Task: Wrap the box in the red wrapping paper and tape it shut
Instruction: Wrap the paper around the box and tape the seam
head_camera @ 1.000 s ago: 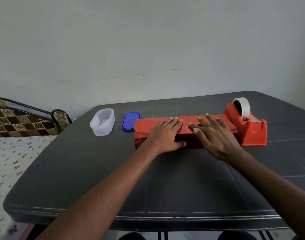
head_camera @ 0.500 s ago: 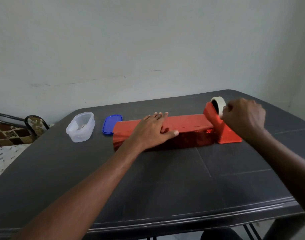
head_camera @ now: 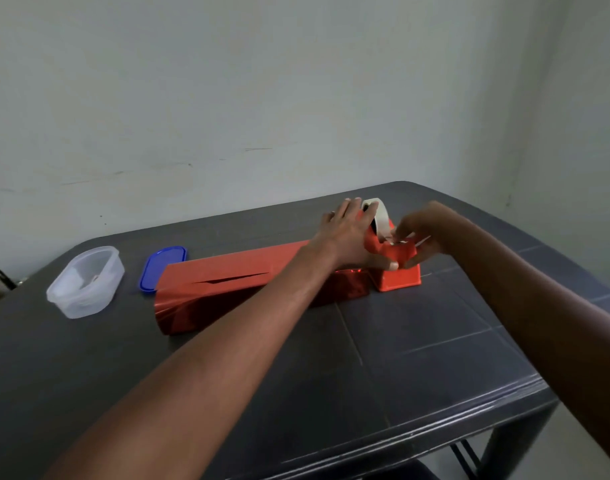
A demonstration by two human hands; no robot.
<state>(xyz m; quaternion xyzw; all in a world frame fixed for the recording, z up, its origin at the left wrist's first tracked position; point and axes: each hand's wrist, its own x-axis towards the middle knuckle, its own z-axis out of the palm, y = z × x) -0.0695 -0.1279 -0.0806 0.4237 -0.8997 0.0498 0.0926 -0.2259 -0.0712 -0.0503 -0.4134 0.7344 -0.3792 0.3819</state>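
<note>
A long box wrapped in shiny red paper [head_camera: 234, 268] lies across the dark table, and its top seam gapes open near the left end. At its right end stands a red tape dispenser [head_camera: 399, 277] with a white tape roll [head_camera: 379, 214]. My left hand [head_camera: 348, 233] reaches across the box and rests flat against the dispenser's left side, thumb on its front. My right hand [head_camera: 423, 233] is at the dispenser's cutter end, fingers pinching the tape end there.
A clear plastic tub [head_camera: 85, 282] and its blue lid [head_camera: 163, 268] lie left of the box. The dark grey table [head_camera: 418, 358] ends close on the right and at the front. A white wall stands behind.
My left hand left the box top and slid right to the dispenser. My right hand dropped from the roll to the cutter end. The seam on the box has gaped open.
</note>
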